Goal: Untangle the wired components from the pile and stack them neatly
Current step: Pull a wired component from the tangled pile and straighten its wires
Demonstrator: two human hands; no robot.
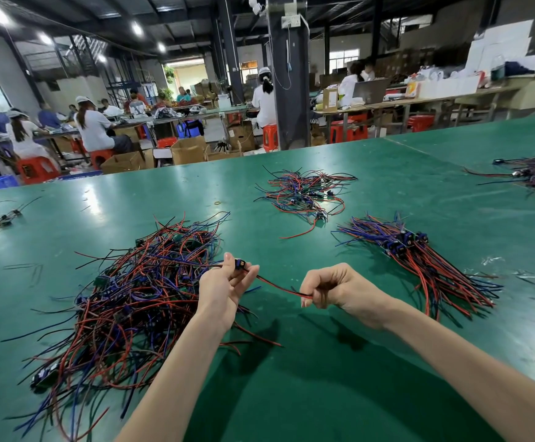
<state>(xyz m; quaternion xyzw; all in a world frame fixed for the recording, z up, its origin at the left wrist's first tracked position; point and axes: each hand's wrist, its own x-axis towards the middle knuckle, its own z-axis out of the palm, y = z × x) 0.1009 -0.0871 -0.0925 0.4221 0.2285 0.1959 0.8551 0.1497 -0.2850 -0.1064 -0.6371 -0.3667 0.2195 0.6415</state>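
Item held: one wired component (pixel 241 266), a small dark blocky connector with thin, glossy red and black leads, stretched taut between two hands. Left hand (pixel 224 283): palm turned up, thumb and fingertips pinching the connector. Right hand (pixel 327 290): fingers curled in, gripping the far ends of the leads. Left of and under the left hand: one tangled pile (pixel 125 301), a wide loose mound of red, black and blue wires with small green boards and dark connectors buried in it; the held component's other wires trail into it. Right of and beyond the right hand: one neat stack (pixel 419 263), wires laid parallel, connectors lined up in the middle. Beyond both hands: one loose cluster (pixel 304 194) of the same wires, with a small yellowish ring (pixel 217 202) lying just left of it. Far right: a further cluster (pixel 534 173). Far left: a small cluster (pixel 1 218). Wire groups on the surface: five. Surface: green table (pixel 323 378), smooth, slightly shiny. Containers: open brown cardboard boxes (pixel 188 151) on the floor past the table, contents cannot be told
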